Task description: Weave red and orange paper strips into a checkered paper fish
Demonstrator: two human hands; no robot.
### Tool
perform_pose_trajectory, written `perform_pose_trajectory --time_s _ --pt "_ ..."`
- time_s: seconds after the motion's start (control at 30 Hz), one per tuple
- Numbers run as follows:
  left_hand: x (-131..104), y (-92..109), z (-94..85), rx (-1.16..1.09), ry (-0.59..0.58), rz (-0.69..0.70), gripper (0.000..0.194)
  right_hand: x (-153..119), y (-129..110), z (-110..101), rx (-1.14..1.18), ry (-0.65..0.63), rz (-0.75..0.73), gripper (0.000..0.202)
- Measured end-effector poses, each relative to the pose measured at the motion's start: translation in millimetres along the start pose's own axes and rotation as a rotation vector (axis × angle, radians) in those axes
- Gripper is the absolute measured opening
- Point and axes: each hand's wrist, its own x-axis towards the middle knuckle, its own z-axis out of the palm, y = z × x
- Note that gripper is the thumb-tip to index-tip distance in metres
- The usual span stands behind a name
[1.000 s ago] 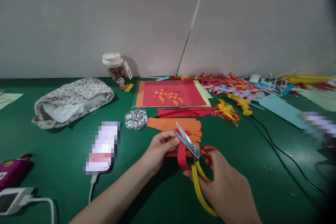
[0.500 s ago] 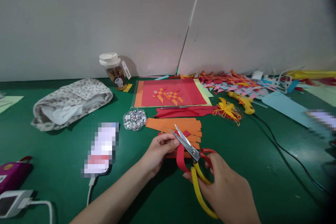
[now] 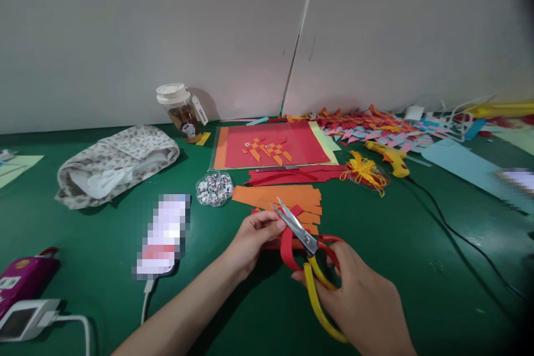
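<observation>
My left hand (image 3: 254, 236) pinches a curled red paper strip (image 3: 287, 250) between thumb and fingers. The scissors (image 3: 306, 242), with yellow and red handles, are in my right hand (image 3: 354, 286). Their blades are slightly parted and lie across the strip by my left fingertips. The strip's lower end curves toward my right fingers; whether they touch it I cannot tell. Behind the hands lie orange paper strips (image 3: 283, 196) and, farther back, red paper strips (image 3: 308, 174). Two woven paper fish (image 3: 271, 150) rest on red paper in a clear sleeve (image 3: 221, 147).
A bag of googly eyes (image 3: 214, 189), a phone (image 3: 164, 233) and a fabric tissue holder (image 3: 120, 161) are on the left, with a lidded cup (image 3: 181, 114) behind. Yellow tassels (image 3: 362, 172), a corded yellow glue gun (image 3: 390, 158) and a pile of woven paper pieces (image 3: 367, 128) lie right.
The view has shifted slightly. Both hands, the strip and the scissors stay almost in the same position.
</observation>
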Motion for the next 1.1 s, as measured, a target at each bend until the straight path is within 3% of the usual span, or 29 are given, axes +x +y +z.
perform_pose_trajectory --time_s 0.23,1.1 --pt "1.1 -0.1 -0.4 -0.009 -0.014 0.001 0.027 -1.3 -0.5 -0.3 0.001 0.059 -0.02 0.027" --pt "-0.1 4.1 1.9 -0.016 -0.026 0.007 0.028 -2.4 -2.6 1.5 -0.031 0.07 0.017 0.027"
